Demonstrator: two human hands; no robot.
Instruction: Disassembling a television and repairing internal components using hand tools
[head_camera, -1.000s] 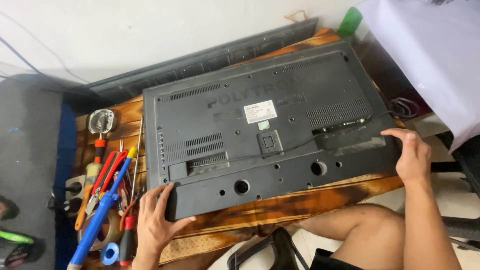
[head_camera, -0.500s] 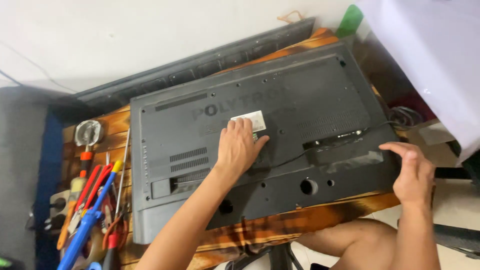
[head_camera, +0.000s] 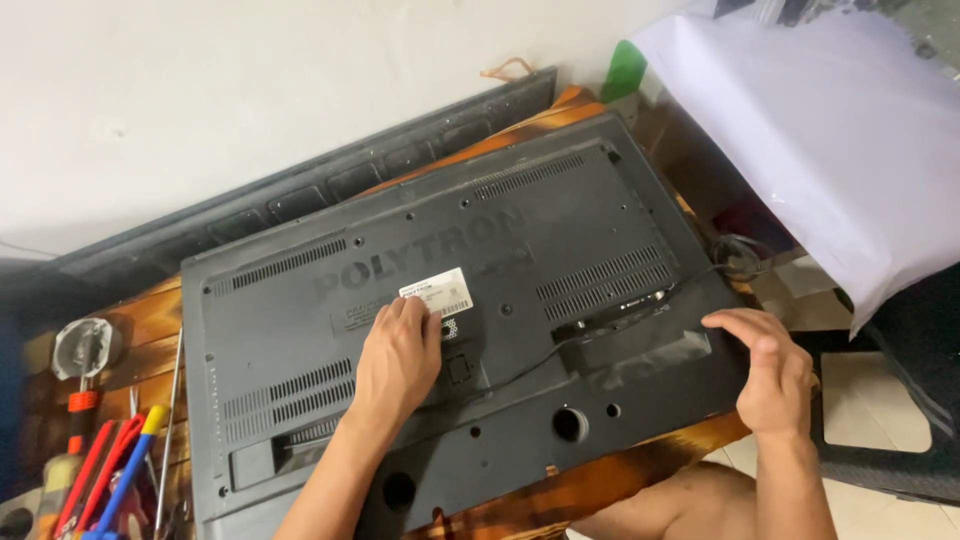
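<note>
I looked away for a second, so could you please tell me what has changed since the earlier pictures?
The left hand left the near edge of the grey television back panel and now lies flat at its middle, beside the white label. The right hand stayed at the right edge; the tools did not move.

left hand (head_camera: 398, 362): flat, palm down, fingers together | right hand (head_camera: 772, 372): palm down, fingers curled

left hand (head_camera: 398, 362) moved off the TV's (head_camera: 560, 250) bottom-left corner, now lying flat mid-panel by the label (head_camera: 437, 293); right hand (head_camera: 770, 372) barely shifted.
</note>
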